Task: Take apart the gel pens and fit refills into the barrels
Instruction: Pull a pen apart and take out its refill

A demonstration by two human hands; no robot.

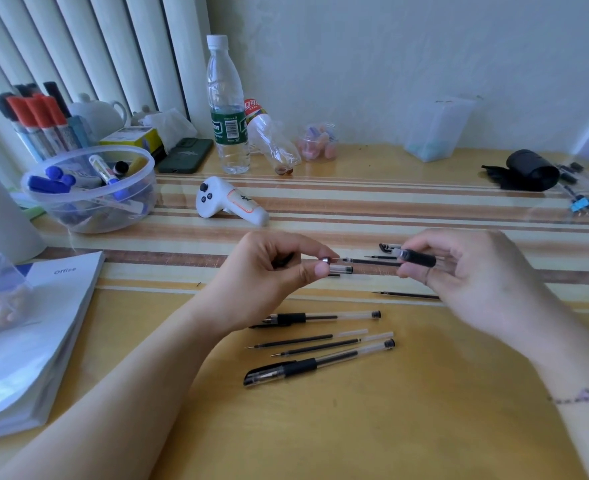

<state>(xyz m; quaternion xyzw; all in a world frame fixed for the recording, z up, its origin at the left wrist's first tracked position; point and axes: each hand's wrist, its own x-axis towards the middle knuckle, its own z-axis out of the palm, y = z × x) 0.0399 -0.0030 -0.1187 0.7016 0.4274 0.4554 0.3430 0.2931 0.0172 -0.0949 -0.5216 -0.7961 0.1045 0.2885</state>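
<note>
My left hand (279, 268) pinches a small silver pen tip (325, 260) between thumb and forefinger. My right hand (466, 275) grips a clear barrel with a black rubber grip (419, 258), held level above the table. A dark refill (372, 261) lies between the two hands, and its ends are hard to make out. On the table below lie a capped gel pen (317, 365), two loose refills (307, 341), another pen (324, 317) and a single refill (411, 295). A pen cap (388, 247) lies behind the barrel.
A white controller (230, 202) sits beyond my hands. A clear bowl of markers (92, 192) and a stack of papers (26, 341) are at the left. A water bottle (227, 109) stands at the back, a black pouch (528, 171) at the far right.
</note>
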